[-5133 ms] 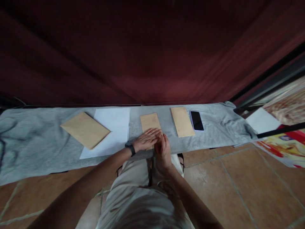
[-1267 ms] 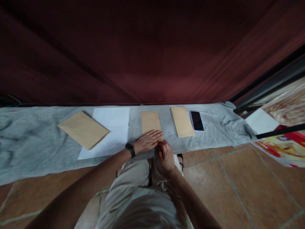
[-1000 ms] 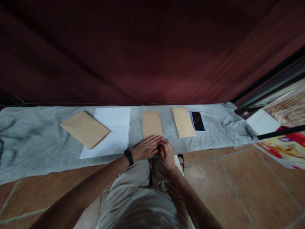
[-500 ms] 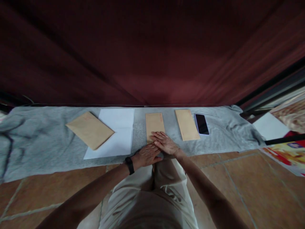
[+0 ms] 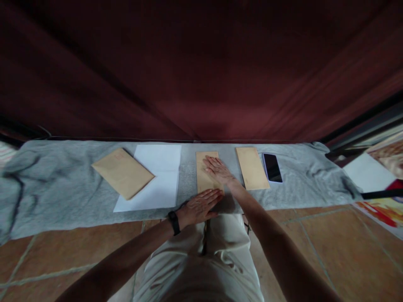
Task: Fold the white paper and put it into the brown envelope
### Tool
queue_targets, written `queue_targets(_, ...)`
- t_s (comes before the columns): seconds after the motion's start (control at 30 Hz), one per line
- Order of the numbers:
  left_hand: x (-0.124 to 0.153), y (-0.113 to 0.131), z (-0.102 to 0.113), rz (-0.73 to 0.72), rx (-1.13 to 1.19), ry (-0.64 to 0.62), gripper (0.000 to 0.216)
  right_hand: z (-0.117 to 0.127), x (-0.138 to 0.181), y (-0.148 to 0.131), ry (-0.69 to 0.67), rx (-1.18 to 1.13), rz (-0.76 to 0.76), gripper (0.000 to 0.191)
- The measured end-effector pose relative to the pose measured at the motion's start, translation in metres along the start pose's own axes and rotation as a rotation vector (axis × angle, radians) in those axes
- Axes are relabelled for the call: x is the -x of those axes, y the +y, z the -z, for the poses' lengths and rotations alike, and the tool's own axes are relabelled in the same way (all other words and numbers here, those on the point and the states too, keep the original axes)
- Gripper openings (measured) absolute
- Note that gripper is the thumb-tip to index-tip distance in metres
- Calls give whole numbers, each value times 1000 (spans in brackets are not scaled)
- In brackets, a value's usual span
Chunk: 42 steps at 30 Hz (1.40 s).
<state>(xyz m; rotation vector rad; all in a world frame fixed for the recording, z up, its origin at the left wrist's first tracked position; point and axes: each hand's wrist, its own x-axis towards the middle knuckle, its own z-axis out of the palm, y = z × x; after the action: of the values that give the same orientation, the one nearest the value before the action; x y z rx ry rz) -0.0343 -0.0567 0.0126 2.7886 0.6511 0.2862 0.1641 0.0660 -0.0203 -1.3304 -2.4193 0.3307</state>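
Observation:
A brown paper envelope (image 5: 203, 170) lies upright in front of me on a grey cloth (image 5: 189, 176). My left hand (image 5: 201, 205) rests flat across its near end, fingers stretched to the right, with a black band on the wrist. Higher on the same envelope lies my right hand (image 5: 218, 170), palm down and fingers extended. Both hands cover part of the envelope, including most of its right side. To the right is another brown envelope (image 5: 252, 167). At the left, more brown envelope paper (image 5: 122, 173) overlaps white sheets (image 5: 160, 184); whether it is a stack I cannot tell.
A phone (image 5: 272, 167) with a dark screen lies right of the right-hand envelope. Dark red fabric (image 5: 201, 84) hangs along the far edge of the cloth-covered surface. Below is a tiled floor (image 5: 315, 239). White and colourful printed sheets (image 5: 368, 172) are at the far right.
My right hand has slid away from me, up the middle envelope, off my left hand. The left hand stays at the near end. The view has shifted slightly.

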Motion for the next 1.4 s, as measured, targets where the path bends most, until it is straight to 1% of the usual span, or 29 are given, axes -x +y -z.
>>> queue_targets(0.17,0,-1,-2,-12,5,0,68,1,-15,6,-7,45,-31,52)
queue_targets(0.33,-2,-1,-5,7,18,3,68,-1,-21,-1,4,65,-43,55)
queue_targets(0.53,-1,0,-3,7,16,4,69,-4,-14,-20,-81,71,51,52)
queue_targets(0.73,-1,-2,-3,4,10,2,70,6,-6,-36,-194,74,69,54)
queue_targets(0.9,-1,-1,-5,15,-5,16,66,11,11,-44,-263,27,99,53)
queue_targets(1.07,1,1,-8,52,-32,44,58,17,36,-49,-303,-62,78,52)
queue_targets(1.23,3,2,-11,39,-49,73,53,28,62,-56,-284,-163,55,51)
queue_targets(1.4,11,3,-18,92,-78,86,51,33,88,-64,-243,-203,32,50)
